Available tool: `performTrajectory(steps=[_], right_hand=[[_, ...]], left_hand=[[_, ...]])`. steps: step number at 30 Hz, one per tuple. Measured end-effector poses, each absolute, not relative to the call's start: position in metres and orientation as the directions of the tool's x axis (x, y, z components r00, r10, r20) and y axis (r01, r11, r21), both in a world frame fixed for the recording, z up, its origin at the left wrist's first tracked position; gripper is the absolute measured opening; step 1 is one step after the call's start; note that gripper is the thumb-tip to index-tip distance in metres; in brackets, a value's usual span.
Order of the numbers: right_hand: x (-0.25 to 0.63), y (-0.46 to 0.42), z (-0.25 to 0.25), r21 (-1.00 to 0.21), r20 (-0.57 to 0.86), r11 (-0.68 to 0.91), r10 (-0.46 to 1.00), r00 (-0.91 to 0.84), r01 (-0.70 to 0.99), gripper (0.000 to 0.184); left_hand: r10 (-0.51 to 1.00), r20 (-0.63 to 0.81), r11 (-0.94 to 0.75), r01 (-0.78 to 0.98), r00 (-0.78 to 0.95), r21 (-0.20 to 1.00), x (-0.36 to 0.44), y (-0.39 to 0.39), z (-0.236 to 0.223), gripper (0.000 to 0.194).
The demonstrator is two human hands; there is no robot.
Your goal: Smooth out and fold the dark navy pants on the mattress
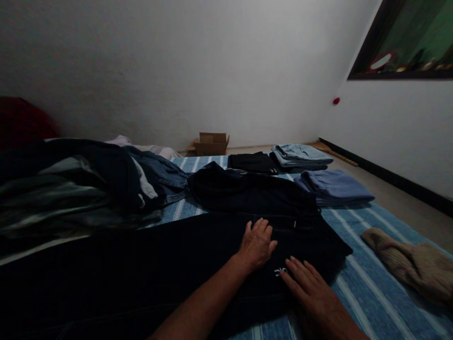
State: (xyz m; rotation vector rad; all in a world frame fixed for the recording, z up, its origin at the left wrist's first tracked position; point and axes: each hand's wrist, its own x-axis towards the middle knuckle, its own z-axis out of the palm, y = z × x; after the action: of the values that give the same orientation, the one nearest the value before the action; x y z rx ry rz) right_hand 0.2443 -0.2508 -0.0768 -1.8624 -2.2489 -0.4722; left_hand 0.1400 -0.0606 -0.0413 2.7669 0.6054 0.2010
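Observation:
A pair of dark navy trousers (198, 255) lies spread across the striped blue bedsheet, its gathered waistband at the right. One leg is bunched up at the far side, and a small white logo shows near the waist. My left hand (257, 243) rests on the middle of the trousers, fingers somewhat curled but apart, with no cloth visibly pinched. Beside the logo, my right hand (307, 281) lies with its fingers stretched over the fabric. The lower part of the right palm is dim against the dark cloth.
A heap of loose clothes (102, 189) fills the left side. Folded garments sit at the far right: a black one (252, 163), light jeans (300, 155) and a blue-grey one (334, 186). A beige knitted item (412, 264) lies at right. A cardboard box (211, 145) stands by the wall.

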Motion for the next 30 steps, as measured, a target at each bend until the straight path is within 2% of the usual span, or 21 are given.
performTrajectory(steps=[2,4,8,10,14,19,21,24,30], right_hand=[[0.244,-0.247,-0.078,0.187,0.394,0.112,0.901,-0.179,0.976,0.052],[0.241,-0.245,-0.079,0.199,0.457,0.073,0.875,-0.158,0.977,0.044],[0.231,-0.243,-0.073,0.063,0.562,0.004,0.826,-0.039,0.998,0.038],[0.229,-0.243,-0.065,0.011,0.545,0.015,0.838,-0.018,1.0,0.035],[0.231,-0.242,-0.054,0.005,0.506,0.077,0.86,-0.069,0.997,0.03],[0.238,-0.242,-0.055,0.042,0.543,0.09,0.834,-0.098,0.995,0.03],[0.241,-0.243,-0.058,0.079,0.575,0.068,0.812,-0.101,0.995,0.031],[0.249,-0.245,-0.068,0.133,0.581,0.018,0.808,-0.093,0.991,0.034],[0.256,-0.252,-0.087,0.123,0.592,-0.109,0.806,0.015,0.986,0.038]], left_hand=[[0.435,0.078,-0.863,0.391,0.897,0.318,0.144,-0.065,-0.041,0.038],[0.435,0.08,-0.863,0.391,0.897,0.319,0.148,-0.068,-0.042,0.038],[0.422,0.051,-0.861,0.382,0.905,0.334,0.15,-0.069,-0.045,0.047],[0.42,0.027,-0.856,0.386,0.907,0.344,0.15,-0.069,-0.047,0.054],[0.43,-0.015,-0.848,0.409,0.903,0.337,0.151,-0.072,-0.049,0.067],[0.409,0.038,-0.87,0.377,0.912,0.319,0.158,-0.084,-0.051,0.06],[0.342,0.064,-0.893,0.304,0.937,0.331,0.162,-0.088,-0.051,0.057],[0.252,0.019,-0.906,0.229,0.967,0.357,0.165,-0.09,-0.05,0.058],[0.228,-0.06,-0.889,0.233,0.972,0.394,0.165,-0.089,-0.045,0.065]])
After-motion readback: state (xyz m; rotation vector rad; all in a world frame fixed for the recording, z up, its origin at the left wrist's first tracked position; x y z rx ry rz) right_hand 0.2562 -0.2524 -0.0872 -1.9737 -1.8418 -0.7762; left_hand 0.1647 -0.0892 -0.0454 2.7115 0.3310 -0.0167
